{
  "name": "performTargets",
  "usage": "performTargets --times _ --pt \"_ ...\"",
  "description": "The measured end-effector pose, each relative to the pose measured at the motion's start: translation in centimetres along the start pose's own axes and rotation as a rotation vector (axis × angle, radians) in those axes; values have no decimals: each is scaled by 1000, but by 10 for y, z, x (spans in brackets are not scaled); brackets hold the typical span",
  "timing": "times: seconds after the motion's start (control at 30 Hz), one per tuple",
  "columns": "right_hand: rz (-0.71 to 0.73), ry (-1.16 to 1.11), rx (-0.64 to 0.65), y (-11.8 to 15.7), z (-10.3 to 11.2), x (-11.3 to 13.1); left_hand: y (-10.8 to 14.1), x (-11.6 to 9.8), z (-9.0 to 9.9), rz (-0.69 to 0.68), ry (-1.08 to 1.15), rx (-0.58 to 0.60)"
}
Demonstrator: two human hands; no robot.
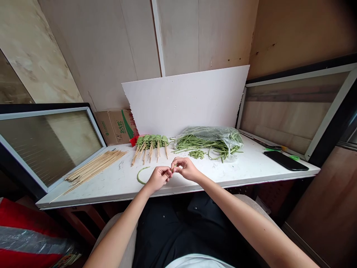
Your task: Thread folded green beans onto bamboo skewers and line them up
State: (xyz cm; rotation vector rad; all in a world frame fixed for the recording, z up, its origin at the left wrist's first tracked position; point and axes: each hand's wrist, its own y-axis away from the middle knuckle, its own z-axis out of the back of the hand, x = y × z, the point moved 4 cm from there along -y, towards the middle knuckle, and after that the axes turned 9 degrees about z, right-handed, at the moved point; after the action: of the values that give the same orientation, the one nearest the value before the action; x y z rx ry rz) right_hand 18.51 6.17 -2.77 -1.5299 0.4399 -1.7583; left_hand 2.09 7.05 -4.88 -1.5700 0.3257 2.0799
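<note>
My left hand (pixel 159 178) and my right hand (pixel 184 168) meet fingertip to fingertip over the front of the white table (pixel 217 174). Both pinch a small piece of green bean between them, mostly covered by the fingers. A curved green bean (pixel 140 175) lies on the table just left of my left hand. Behind my hands is a small heap of short bean pieces (pixel 196 154). Long green beans (pixel 195 142) spill from a clear plastic bag (pixel 232 139). Skewers threaded with folded beans (pixel 152 140) lie at the back, their sticks pointing forward.
Bare bamboo skewers (pixel 95 167) lie spread at the table's left. A black phone (pixel 286 160) rests on the right, beside a green ring (pixel 294 157). A white board (pixel 184 102) and a cardboard box (pixel 115 126) stand behind. Framed glass panels flank both sides.
</note>
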Motion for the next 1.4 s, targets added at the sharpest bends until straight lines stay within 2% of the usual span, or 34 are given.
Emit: performTargets --times 0.17,0.3,0.4,0.5,0.57,0.67,0.8,0.93,1.13,1.27,1.4 --pt "-65 -216 6 2 -4 -5 2 -8 -5 -29 93 56" --pt "-99 -167 -50 -2 6 -5 2 -10 -6 -37 98 57" --pt "-99 49 -130 -4 33 -11 0 -5 -3 -39 45 9" --pt "-109 414 -174 -1 66 -26 -2 3 1 -23 -40 -63" --pt "-160 612 -147 5 83 -40 -2 6 2 -37 -132 -129" --pt "-291 720 -52 16 94 -61 -2 7 2 -81 -263 -188" --pt "-391 769 44 26 90 -74 -2 8 -1 -73 -313 -175" --pt "-324 817 112 24 82 -68 -3 14 0 -45 -297 -156" --pt "-53 671 179 5 57 -27 -7 18 -1 -54 -173 -159" --pt "-98 450 324 0 33 -3 -8 16 2 -18 -30 -221" --pt "-65 419 334 -1 21 11 -8 13 5 9 0 -291"
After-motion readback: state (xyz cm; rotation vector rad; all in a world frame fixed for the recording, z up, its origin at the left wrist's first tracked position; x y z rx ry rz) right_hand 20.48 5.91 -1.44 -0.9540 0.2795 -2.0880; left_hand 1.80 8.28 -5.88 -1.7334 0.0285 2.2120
